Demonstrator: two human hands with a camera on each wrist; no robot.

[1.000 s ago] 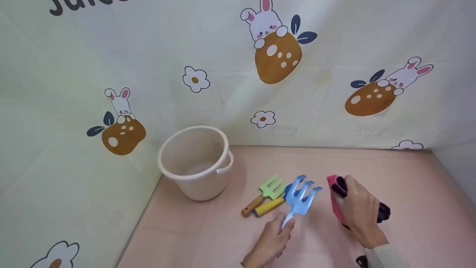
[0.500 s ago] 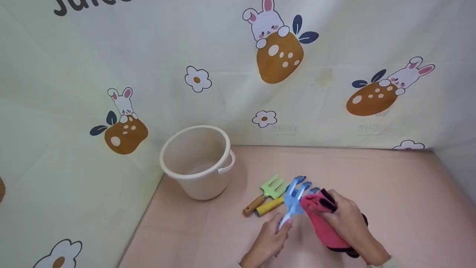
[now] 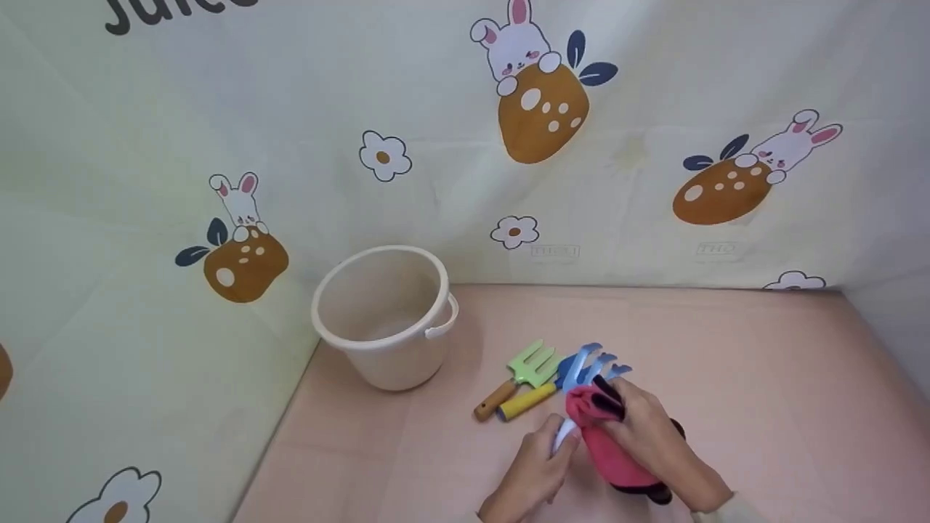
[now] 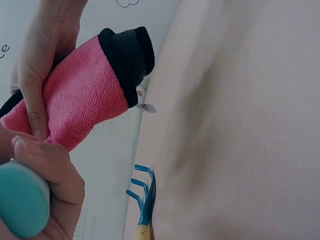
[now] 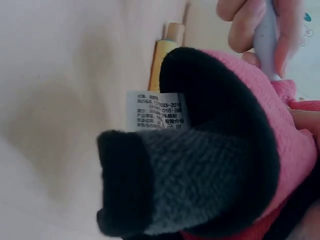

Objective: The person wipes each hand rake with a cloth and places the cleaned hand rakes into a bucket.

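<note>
My left hand (image 3: 529,465) grips the pale handle of a light blue hand rake (image 3: 580,369), whose tines point away from me. In the left wrist view, the handle's round teal end (image 4: 22,200) sticks out of the fist. My right hand (image 3: 654,432) holds a bunched pink cloth (image 3: 616,456) with black edging against the rake, just above the left fingers. It covers the rake's neck and part of its head. Seen from the right wrist, the cloth hangs with a dark grey fold (image 5: 200,175) and a white label (image 5: 155,110) showing.
A green garden fork (image 3: 534,365) with a wooden handle lies beyond my left hand. Beside it is a blue-headed tool with a yellow handle (image 3: 527,402), its three prongs (image 4: 142,190) visible in the left wrist view. A cream bucket (image 3: 399,370) stands at the back left.
My right hand has brought the cloth leftward onto the rake and then down to its neck. The left hand keeps its hold almost in place. The bucket and lying tools have not moved.
</note>
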